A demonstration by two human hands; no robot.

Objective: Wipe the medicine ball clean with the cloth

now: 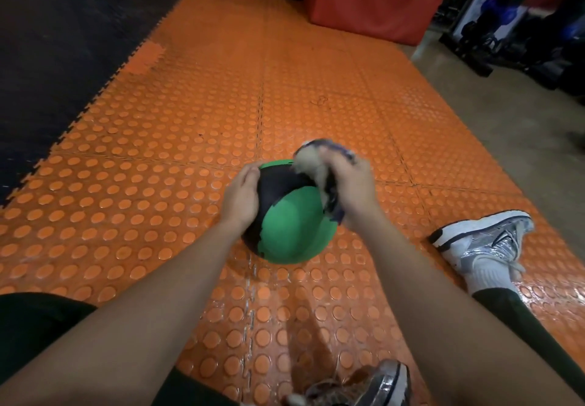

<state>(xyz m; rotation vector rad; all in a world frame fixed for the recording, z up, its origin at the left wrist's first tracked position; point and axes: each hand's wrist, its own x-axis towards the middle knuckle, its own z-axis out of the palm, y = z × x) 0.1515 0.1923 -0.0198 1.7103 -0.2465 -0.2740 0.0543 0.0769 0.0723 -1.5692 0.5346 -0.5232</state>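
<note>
A green and black medicine ball sits on the orange studded floor mat in the middle of the head view. My left hand lies against the ball's left side, fingers spread over the black band. My right hand grips a crumpled cloth, pale with dark purple edges, and presses it on the ball's upper right. The cloth is blurred. Part of the ball's right side is hidden under the cloth and my right hand.
The orange mat borders a black mat on the left and bare concrete on the right. My shoes lie to the right and near the bottom. A red padded box and dark equipment stand at the back right.
</note>
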